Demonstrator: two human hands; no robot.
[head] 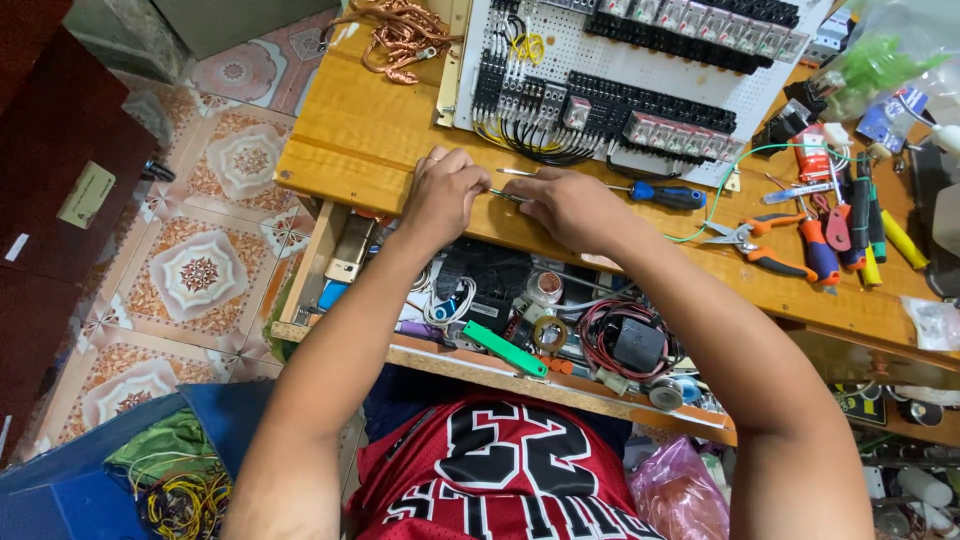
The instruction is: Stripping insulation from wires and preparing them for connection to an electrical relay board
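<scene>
My left hand [443,195] and my right hand [565,207] meet at the front edge of a wooden bench [350,140]. Both pinch a small thin green piece [505,194] between their fingertips; what it is I cannot tell. Just behind the hands lies a white perforated panel [610,75] with rows of black terminal blocks, relays and black and yellow wires. A blue-handled screwdriver [660,194] lies right of my right hand, below the panel.
An open drawer [520,325] under the bench holds wire coils, tape and a green tool. Orange pliers [765,245] and several screwdrivers [860,225] lie at the right. Copper wire [400,35] sits at the back left. Tiled floor lies to the left.
</scene>
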